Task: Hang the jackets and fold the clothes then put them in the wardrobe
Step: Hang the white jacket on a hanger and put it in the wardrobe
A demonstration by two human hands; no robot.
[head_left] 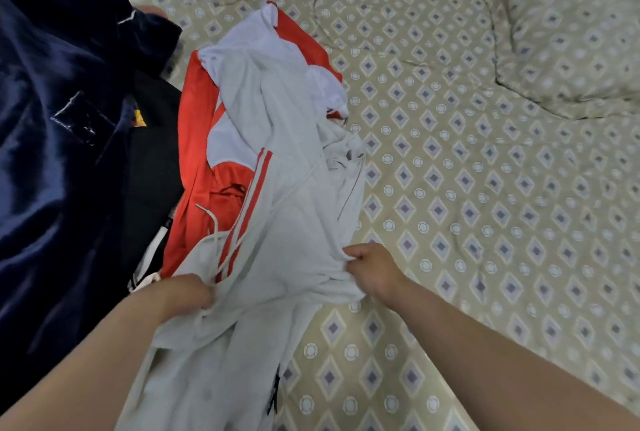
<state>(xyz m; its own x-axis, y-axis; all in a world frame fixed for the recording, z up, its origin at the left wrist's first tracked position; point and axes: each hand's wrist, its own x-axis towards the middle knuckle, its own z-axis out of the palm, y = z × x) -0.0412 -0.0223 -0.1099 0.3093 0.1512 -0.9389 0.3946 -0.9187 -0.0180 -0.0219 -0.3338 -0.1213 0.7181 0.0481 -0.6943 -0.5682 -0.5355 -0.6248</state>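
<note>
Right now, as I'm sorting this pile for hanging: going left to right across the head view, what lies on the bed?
In order: navy fleece garment → black garment → red and white jacket → white garment → patterned sheet → pillow.

The white hoodie [277, 222] runs off the bottom edge, so its lower end is unseen. Beneath the hoodie, the red-and-white track jacket [204, 139] is largely covered. Left of the hoodie, a black garment [152, 160] lies partly under a navy fleece garment [52, 118], which the left edge cuts off. The black one's kind cannot be told, and its yellow patch [139, 118] is too small to read. Hoodie folds bury the fingertips of the left hand [187, 292] and the right hand [372, 271].
</note>
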